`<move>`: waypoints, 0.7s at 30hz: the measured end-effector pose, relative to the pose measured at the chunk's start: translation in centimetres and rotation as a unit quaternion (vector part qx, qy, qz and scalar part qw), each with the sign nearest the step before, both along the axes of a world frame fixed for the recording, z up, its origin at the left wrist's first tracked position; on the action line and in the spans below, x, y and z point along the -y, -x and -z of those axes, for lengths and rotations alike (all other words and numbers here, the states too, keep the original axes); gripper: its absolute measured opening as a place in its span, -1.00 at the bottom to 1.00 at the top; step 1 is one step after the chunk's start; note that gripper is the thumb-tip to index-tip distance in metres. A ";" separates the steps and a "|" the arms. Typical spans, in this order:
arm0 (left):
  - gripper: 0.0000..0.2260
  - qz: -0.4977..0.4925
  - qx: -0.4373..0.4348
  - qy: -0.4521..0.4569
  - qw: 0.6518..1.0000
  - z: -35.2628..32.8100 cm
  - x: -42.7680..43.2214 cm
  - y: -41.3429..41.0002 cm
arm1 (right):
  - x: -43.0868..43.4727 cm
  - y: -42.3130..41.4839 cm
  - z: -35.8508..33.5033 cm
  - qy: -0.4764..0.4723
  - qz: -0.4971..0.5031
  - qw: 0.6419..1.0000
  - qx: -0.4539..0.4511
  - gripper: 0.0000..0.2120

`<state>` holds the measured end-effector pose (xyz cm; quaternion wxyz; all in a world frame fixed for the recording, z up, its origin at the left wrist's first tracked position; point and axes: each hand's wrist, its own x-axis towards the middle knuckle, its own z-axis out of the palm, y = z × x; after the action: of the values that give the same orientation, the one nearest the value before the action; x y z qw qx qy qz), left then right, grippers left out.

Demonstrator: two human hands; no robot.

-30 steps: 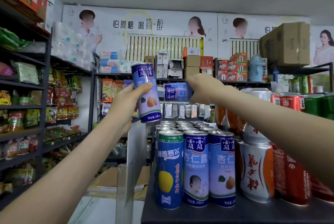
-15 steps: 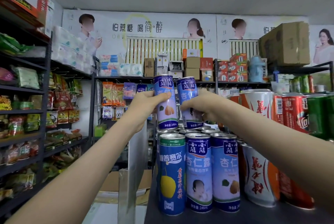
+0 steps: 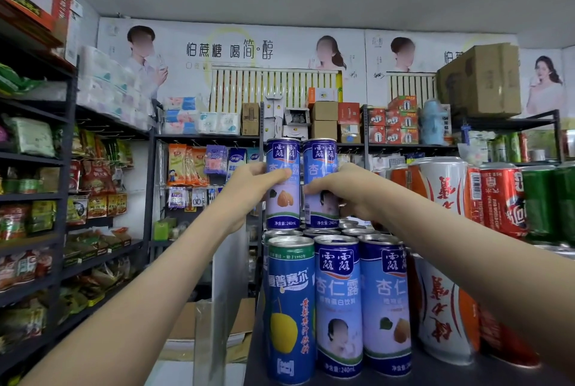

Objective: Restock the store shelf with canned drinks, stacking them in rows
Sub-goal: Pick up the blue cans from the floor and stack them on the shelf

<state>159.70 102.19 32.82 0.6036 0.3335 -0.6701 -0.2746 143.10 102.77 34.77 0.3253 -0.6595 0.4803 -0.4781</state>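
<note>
Two blue almond-drink cans are held upright side by side above the shelf's [image 3: 404, 376] can rows, the left can [image 3: 282, 183] by the left hand [image 3: 252, 186], the right can [image 3: 320, 181] by the right hand [image 3: 342, 191]; three front cans [image 3: 337, 304] are fully seen; those behind are mostly hidden.

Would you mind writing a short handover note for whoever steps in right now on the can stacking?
Left hand: shut on the left blue can, upright.
Right hand: shut on the right blue can, upright, beside the first.
Both cans sit at a second tier, at or just above the tops of the bottom-row cans on the dark shelf; contact cannot be confirmed.
Done: the bottom layer stands in rows.
Left: seat both cans squarely, release, then probably continue the upper row rightward.
</note>
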 end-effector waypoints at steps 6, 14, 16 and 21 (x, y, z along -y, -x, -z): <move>-0.94 0.008 0.001 -0.002 1.000 0.1 -0.3 -0.9 | -1.6 0.1 0.0 0.011 -0.013 1.000 -0.012 -0.66; -0.94 0.028 -0.017 0.005 0.999 0.3 -1.5 -0.8 | -3.1 0.5 0.1 0.025 -0.029 0.999 -0.005 -0.78; -0.94 0.032 -0.019 0.005 0.999 0.3 -1.8 -0.6 | -3.1 0.5 0.2 0.028 -0.029 0.999 -0.003 -0.71; -0.94 0.035 -0.028 0.014 0.999 0.5 -2.5 0.0 | -2.7 0.5 0.5 0.037 -0.022 0.999 0.003 -0.63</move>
<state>159.73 104.72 32.33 0.6166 0.2935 -0.6679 -0.2960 142.62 105.50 34.30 0.3131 -0.6797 0.4467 -0.4903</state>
